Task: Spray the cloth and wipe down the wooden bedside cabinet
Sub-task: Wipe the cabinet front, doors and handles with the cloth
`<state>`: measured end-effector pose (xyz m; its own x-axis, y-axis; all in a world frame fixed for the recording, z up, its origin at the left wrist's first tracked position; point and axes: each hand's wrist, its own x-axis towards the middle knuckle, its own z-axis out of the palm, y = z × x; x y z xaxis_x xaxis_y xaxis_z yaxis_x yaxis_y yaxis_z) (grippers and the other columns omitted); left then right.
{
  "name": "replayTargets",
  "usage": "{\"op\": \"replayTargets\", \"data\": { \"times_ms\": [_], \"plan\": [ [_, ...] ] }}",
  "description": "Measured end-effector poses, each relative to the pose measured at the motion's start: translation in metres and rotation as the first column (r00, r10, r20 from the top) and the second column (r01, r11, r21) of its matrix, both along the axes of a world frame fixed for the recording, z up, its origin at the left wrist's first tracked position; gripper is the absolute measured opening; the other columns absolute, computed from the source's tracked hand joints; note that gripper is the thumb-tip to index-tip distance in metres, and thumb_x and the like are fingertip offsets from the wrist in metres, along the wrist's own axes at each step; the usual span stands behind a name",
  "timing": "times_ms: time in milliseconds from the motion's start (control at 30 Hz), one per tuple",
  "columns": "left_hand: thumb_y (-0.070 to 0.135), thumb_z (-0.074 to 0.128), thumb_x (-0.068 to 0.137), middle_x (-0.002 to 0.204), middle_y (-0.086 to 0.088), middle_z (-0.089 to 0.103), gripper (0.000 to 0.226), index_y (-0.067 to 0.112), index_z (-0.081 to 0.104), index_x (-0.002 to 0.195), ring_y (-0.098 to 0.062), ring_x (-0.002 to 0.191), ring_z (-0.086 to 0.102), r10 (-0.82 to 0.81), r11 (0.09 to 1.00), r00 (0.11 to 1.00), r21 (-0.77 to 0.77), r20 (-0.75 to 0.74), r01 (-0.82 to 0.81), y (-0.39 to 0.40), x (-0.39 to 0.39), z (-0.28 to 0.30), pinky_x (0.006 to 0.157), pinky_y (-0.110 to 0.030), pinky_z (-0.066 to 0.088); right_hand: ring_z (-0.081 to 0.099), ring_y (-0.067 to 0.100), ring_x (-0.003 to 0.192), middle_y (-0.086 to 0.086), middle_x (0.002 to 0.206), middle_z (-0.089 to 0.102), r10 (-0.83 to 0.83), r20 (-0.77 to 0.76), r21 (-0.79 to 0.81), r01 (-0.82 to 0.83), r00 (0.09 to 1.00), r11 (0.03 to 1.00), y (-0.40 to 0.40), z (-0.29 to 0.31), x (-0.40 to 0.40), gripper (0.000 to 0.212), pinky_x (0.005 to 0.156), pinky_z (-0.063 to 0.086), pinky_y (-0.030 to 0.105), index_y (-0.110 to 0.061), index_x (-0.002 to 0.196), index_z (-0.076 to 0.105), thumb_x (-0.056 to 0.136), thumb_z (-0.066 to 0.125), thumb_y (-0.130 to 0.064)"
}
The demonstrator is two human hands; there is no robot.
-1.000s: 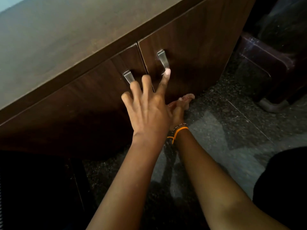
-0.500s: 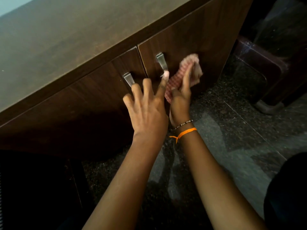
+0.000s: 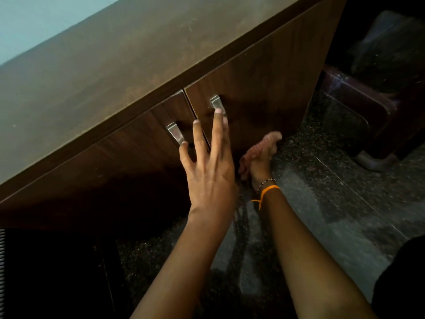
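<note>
The dark wooden bedside cabinet [image 3: 264,72] fills the upper half of the view, with two doors and two metal handles [image 3: 216,103]. My left hand [image 3: 208,171] lies flat against the door fronts, fingers spread, fingertips by the handles. My right hand [image 3: 261,161] is low at the bottom of the right door, holding a pink checked cloth [image 3: 264,143] pressed to the wood near the floor. The left hand partly hides my right hand. No spray bottle is in view.
A speckled dark stone floor [image 3: 333,203] lies in front of the cabinet. A dark maroon plastic piece of furniture [image 3: 368,107] stands to the right of the cabinet. A dark object [image 3: 46,272] sits at the lower left.
My right hand with the cloth went up the right door half a second ago and has now come back down to its bottom edge. My left hand stayed on the doors, fingers shifting slightly.
</note>
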<state>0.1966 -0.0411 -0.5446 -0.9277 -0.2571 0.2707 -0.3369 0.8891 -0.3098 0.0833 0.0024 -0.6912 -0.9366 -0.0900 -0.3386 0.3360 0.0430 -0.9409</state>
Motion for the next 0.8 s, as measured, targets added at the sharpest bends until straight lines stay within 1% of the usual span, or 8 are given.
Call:
{"op": "replayTargets", "data": {
  "times_ms": [100, 167, 267, 367, 467, 600, 667, 800],
  "plan": [
    [0.035, 0.071, 0.064, 0.154, -0.005, 0.025, 0.095, 0.007, 0.03, 0.145, -0.036, 0.13, 0.039, 0.007, 1.0, 0.999, 0.02, 0.04, -0.008, 0.0, 0.0, 0.003, 0.098, -0.052, 0.037, 0.044, 0.032, 0.124, 0.012, 0.15, 0.028, 0.098, 0.107, -0.043, -0.094, 0.989, 0.995, 0.006, -0.032, 0.0, 0.048, 0.09, 0.048, 0.035, -0.052, 0.139, 0.014, 0.102, 0.03, -0.026],
    [0.032, 0.075, 0.062, 0.153, -0.006, 0.027, 0.097, 0.006, 0.031, 0.144, -0.036, 0.127, 0.041, 0.002, 0.999, 0.999, 0.049, 0.044, -0.005, 0.002, -0.002, 0.005, 0.099, -0.053, 0.035, 0.049, 0.023, 0.119, 0.005, 0.14, 0.041, 0.013, 0.13, -0.058, -0.005, 0.991, 0.998, 0.013, -0.03, -0.005, 0.036, 0.084, 0.049, 0.031, -0.045, 0.137, 0.025, 0.103, 0.02, -0.032],
    [0.019, 0.072, 0.065, 0.152, -0.004, 0.03, 0.089, 0.006, 0.032, 0.143, -0.036, 0.122, 0.042, -0.016, 0.998, 1.0, 0.061, -0.001, 0.016, 0.0, -0.003, 0.004, 0.1, -0.053, 0.025, 0.054, 0.02, 0.108, 0.005, 0.124, 0.051, -0.13, 0.157, -0.194, 0.16, 0.979, 0.968, 0.023, 0.002, -0.01, 0.044, 0.066, 0.055, 0.025, -0.028, 0.135, 0.039, 0.1, 0.028, -0.005],
    [0.014, 0.064, 0.067, 0.151, -0.002, 0.032, 0.082, 0.008, 0.034, 0.143, -0.034, 0.117, 0.046, -0.013, 0.999, 1.0, 0.049, -0.019, 0.013, -0.002, -0.003, 0.002, 0.099, -0.053, 0.031, 0.05, 0.024, 0.119, 0.008, 0.136, 0.051, -0.257, 0.021, -0.224, 0.255, 0.966, 0.941, 0.024, 0.03, -0.02, 0.052, 0.085, 0.049, 0.039, -0.02, 0.141, 0.037, 0.092, 0.042, 0.0],
    [0.011, 0.053, 0.068, 0.149, -0.001, 0.036, 0.074, 0.009, 0.039, 0.141, -0.032, 0.112, 0.044, 0.002, 0.998, 0.998, 0.057, -0.059, 0.002, 0.0, -0.005, 0.003, 0.099, -0.051, 0.026, 0.049, 0.026, 0.124, 0.013, 0.135, 0.051, -0.317, -0.359, -0.168, 0.274, 0.878, 0.947, 0.014, 0.07, -0.007, 0.054, 0.101, 0.042, 0.055, -0.021, 0.132, 0.048, 0.08, 0.054, -0.009],
    [0.009, 0.049, 0.071, 0.145, 0.0, 0.039, 0.062, 0.01, 0.048, 0.133, -0.029, 0.106, 0.038, -0.015, 0.997, 0.993, 0.078, -0.119, 0.024, 0.0, -0.005, 0.004, 0.097, -0.052, 0.03, 0.043, 0.006, 0.118, 0.013, 0.126, 0.046, -0.151, -0.759, -0.052, 0.171, 0.634, 0.984, 0.0, 0.108, 0.007, 0.046, 0.106, 0.035, 0.02, -0.005, 0.129, 0.051, 0.084, 0.054, 0.003],
    [0.007, 0.06, 0.068, 0.147, 0.001, 0.037, 0.071, 0.01, 0.044, 0.137, -0.029, 0.107, 0.039, -0.002, 0.997, 0.995, 0.079, -0.103, 0.01, -0.002, -0.003, 0.004, 0.098, -0.053, 0.03, 0.047, 0.021, 0.12, 0.018, 0.131, 0.044, -0.096, -0.828, 0.009, 0.185, 0.552, 0.983, -0.001, 0.111, 0.003, 0.047, 0.105, 0.04, 0.029, -0.006, 0.129, 0.052, 0.084, 0.05, 0.007],
    [0.007, 0.067, 0.066, 0.151, 0.002, 0.03, 0.086, 0.011, 0.032, 0.144, -0.032, 0.112, 0.045, 0.007, 0.997, 1.0, 0.083, -0.022, -0.005, 0.0, -0.001, 0.008, 0.102, -0.054, 0.027, 0.045, 0.029, 0.122, 0.023, 0.136, 0.042, -0.224, -0.742, 0.031, 0.367, 0.632, 0.93, 0.003, 0.07, -0.03, 0.048, 0.106, 0.028, 0.016, -0.002, 0.131, 0.049, 0.084, 0.045, 0.007]
  ]
}}
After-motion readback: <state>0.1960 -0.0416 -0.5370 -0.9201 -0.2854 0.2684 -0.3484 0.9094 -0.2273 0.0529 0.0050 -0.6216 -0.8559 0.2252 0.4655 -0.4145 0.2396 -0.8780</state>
